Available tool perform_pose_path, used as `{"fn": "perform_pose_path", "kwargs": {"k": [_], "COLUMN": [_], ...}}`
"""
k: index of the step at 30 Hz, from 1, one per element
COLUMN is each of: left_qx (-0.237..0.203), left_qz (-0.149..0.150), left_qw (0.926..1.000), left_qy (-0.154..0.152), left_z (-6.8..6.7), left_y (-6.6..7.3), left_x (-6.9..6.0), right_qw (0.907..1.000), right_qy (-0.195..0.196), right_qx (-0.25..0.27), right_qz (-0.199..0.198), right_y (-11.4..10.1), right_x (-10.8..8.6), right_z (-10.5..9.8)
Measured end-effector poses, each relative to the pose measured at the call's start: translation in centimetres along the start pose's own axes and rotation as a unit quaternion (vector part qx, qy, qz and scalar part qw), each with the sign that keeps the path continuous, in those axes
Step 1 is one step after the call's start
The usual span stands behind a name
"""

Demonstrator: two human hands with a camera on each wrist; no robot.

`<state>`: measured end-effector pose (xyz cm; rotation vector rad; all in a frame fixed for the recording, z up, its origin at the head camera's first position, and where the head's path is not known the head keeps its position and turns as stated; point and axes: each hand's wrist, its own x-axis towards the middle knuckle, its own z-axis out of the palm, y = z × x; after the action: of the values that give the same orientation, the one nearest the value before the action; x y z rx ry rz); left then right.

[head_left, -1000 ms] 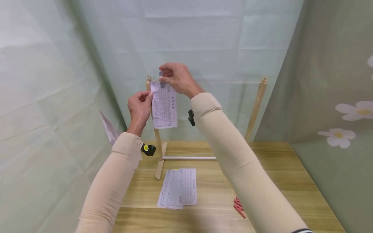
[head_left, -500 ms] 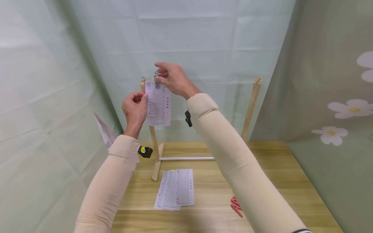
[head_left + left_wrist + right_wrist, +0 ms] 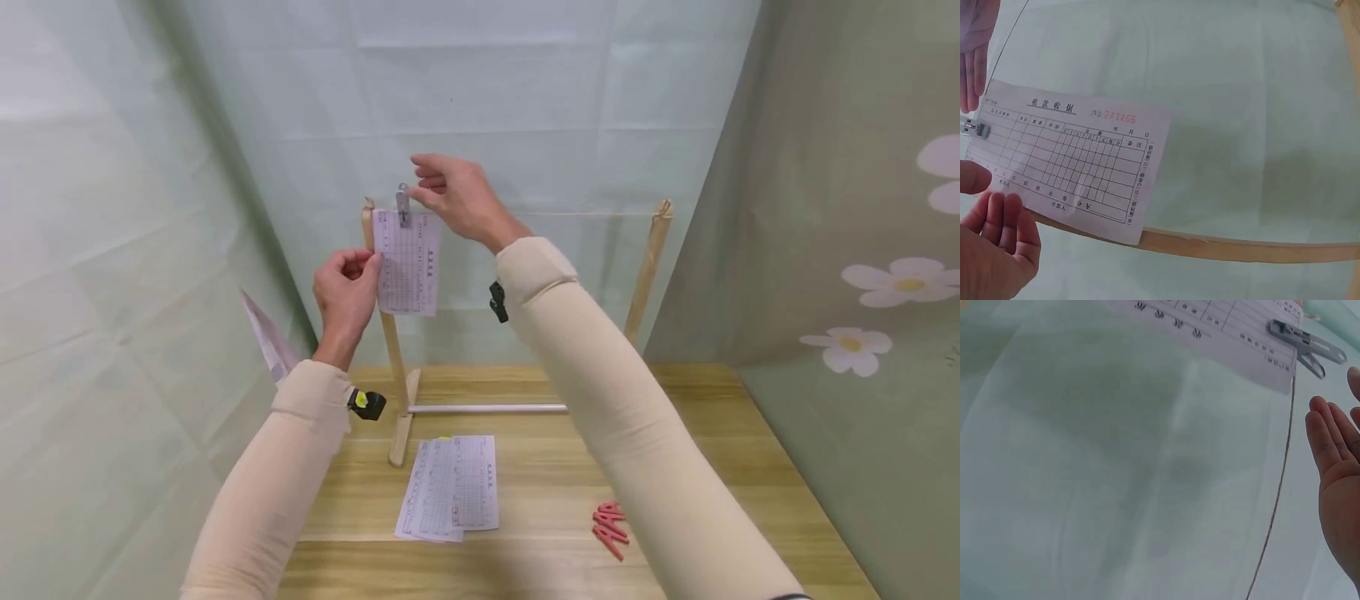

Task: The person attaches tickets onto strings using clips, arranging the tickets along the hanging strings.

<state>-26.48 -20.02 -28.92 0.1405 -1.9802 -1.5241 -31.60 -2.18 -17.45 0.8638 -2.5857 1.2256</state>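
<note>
A printed receipt slip (image 3: 408, 271) hangs from the string (image 3: 585, 214) near the left post, with a grey clothespin (image 3: 402, 205) biting its top edge. Just right of the clothespin is my right hand (image 3: 467, 200); the right wrist view shows its fingers (image 3: 1329, 434) extended and a gap between them and the clothespin (image 3: 1307, 345). At the slip's left edge my left hand (image 3: 345, 292) has its fingers bent. The left wrist view shows the thumb (image 3: 974, 177) and fingers apart beside the slip's edge; whether they touch the paper is hard to tell.
Several more receipt slips (image 3: 450, 492) lie fanned on the wooden table (image 3: 540, 558). Red clothespins (image 3: 609, 529) lie beside my right forearm. Wooden posts (image 3: 648, 275) and a white bar (image 3: 487, 408) form the rack. A folded paper (image 3: 268, 337) shows behind my left arm.
My right hand has let go of the grey clothespin and moved slightly right, leaving it on the string and slip. My left hand has lowered a little along the slip's edge.
</note>
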Motion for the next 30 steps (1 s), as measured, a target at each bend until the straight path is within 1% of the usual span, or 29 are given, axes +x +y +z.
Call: {"fn": "perform_pose_path", "kwargs": {"k": [4, 9, 12, 15, 17, 20, 23, 27, 30], "left_qx": [0.007, 0.008, 0.009, 0.014, 0.020, 0.028, 0.036, 0.045, 0.054], "left_qz": [0.000, 0.018, 0.025, 0.029, 0.033, 0.044, 0.061, 0.083, 0.087], "left_qw": [0.9998, 0.9995, 0.9987, 0.9972, 0.9961, 0.9943, 0.9924, 0.9884, 0.9842], "left_qy": [-0.018, -0.025, -0.043, -0.067, -0.080, -0.092, -0.101, -0.119, -0.145], "left_z": [0.0, 0.0, -0.1, -0.2, -0.5, -1.0, -1.6, -2.0, -2.2], "left_y": [0.0, 0.2, 0.3, 0.3, 0.3, 0.2, 0.2, 0.1, -0.1], "left_x": [-0.2, -0.3, -0.4, -0.6, -0.8, -1.0, -1.2, -1.5, -1.7], "right_qw": [1.0000, 0.9998, 0.9994, 0.9987, 0.9982, 0.9970, 0.9956, 0.9935, 0.9914], "right_qy": [0.002, 0.004, 0.006, 0.008, 0.002, -0.010, -0.019, -0.025, -0.026], "right_qx": [-0.005, -0.009, -0.023, -0.032, -0.036, -0.040, -0.045, -0.055, -0.057], "right_qz": [-0.006, -0.018, -0.026, -0.039, -0.048, -0.066, -0.080, -0.096, -0.115], "right_y": [0.2, 0.6, 1.2, 1.8, 2.1, 2.4, 2.7, 3.4, 4.5], "right_x": [-0.6, -1.5, -2.4, -3.5, -4.2, -5.3, -6.5, -8.3, -9.6], "right_z": [-0.9, -1.7, -2.1, -2.6, -2.8, -3.0, -3.2, -3.3, -3.2]}}
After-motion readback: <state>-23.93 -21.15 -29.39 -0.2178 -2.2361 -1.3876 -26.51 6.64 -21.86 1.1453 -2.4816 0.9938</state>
